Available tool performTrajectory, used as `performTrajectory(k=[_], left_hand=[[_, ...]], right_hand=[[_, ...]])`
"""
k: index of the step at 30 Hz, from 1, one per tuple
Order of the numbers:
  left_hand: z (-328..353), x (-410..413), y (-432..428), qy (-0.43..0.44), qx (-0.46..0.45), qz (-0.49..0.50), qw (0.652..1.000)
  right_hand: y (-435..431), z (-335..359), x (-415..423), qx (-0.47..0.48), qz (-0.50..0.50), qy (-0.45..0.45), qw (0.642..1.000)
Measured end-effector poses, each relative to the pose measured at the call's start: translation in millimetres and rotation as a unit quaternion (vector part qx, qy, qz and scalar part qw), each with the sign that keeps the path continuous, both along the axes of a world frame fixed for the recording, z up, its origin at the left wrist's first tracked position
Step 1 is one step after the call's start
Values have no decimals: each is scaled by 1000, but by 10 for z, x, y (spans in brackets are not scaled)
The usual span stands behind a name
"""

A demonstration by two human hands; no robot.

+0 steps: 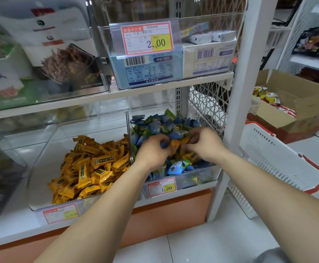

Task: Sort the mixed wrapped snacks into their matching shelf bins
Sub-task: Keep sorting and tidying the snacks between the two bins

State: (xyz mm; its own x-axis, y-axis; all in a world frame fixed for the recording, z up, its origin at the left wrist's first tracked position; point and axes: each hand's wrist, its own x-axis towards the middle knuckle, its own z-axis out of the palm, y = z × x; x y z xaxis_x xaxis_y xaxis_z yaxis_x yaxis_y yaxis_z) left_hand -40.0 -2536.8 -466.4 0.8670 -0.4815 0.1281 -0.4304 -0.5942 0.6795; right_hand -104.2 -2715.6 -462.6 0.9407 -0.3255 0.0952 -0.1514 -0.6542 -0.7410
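Two clear bins stand side by side on the lower shelf. The left bin (41, 164) holds a heap of orange wrapped snacks (90, 166). The right bin (208, 171) holds blue and green wrapped snacks (160, 124) with a few orange ones mixed in. Both my hands are inside the right bin. My left hand (153, 150) has its fingers curled around a blue wrapper. My right hand (202, 143) pinches at an orange wrapped snack (176, 143) lying between the two hands. What lies under the hands is hidden.
An upper shelf (117, 95) carries a clear bin of blue and white boxes (147, 71) with a 2.00 price tag. A white shelf post (238, 92) stands right of the bins. A white and red basket (280, 160) and an open cardboard box (303, 103) sit on the floor at right.
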Motion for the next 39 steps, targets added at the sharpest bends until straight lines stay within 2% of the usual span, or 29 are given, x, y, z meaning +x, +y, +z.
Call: performTrajectory(k=[3, 7, 9, 13, 15, 17, 19, 21, 23, 26, 27, 28, 30, 32, 35, 37, 39], left_hand=[[107, -43, 44, -24, -64, 42, 997], [240, -196, 56, -104, -43, 64, 992], [288, -231, 54, -122, -69, 68, 988], [335, -250, 33, 52, -213, 31, 975], [353, -304, -4, 167, -291, 8, 942], [365, -359, -18, 212, -334, -17, 918], [350, -390, 1, 206, -327, -55, 921], [324, -389, 44, 171, -277, -80, 942], [311, -375, 105, 105, -227, -78, 965], [339, -315, 243, 54, -203, -50, 976], [362, -275, 319, 40, -188, -37, 981], [388, -227, 415, 15, -164, -24, 986], [448, -123, 668, -51, -97, 5, 994], [487, -20, 955, -108, -13, 45, 993], [430, 104, 1308, -138, 87, 102, 981], [352, 168, 1459, -129, 127, 122, 976], [286, 213, 1546, -107, 161, 135, 972]], right_hand=[[-26, 116, -76, 58, -1, -33, 998], [-27, 231, -191, 100, -10, -71, 992], [-3, 277, -221, 108, 0, -90, 990], [133, 329, -252, 244, 19, -123, 962], [237, 314, -243, 300, 15, -133, 944], [332, 298, -220, 329, 8, -144, 933], [414, 302, -205, 365, 6, -145, 920], [465, 310, -190, 404, 3, -128, 905], [489, 331, -179, 440, 5, -97, 893], [494, 359, -170, 497, 62, -50, 864], [502, 355, -166, 475, 76, -39, 876], [513, 337, -157, 418, 82, -36, 904], [536, 266, -145, 248, 83, -47, 964], [550, 192, -131, 74, 99, -52, 991], [517, 118, -96, -100, 110, -49, 988], [444, 82, -49, -163, 86, -58, 981], [345, 33, 1, -187, 56, -40, 980]])
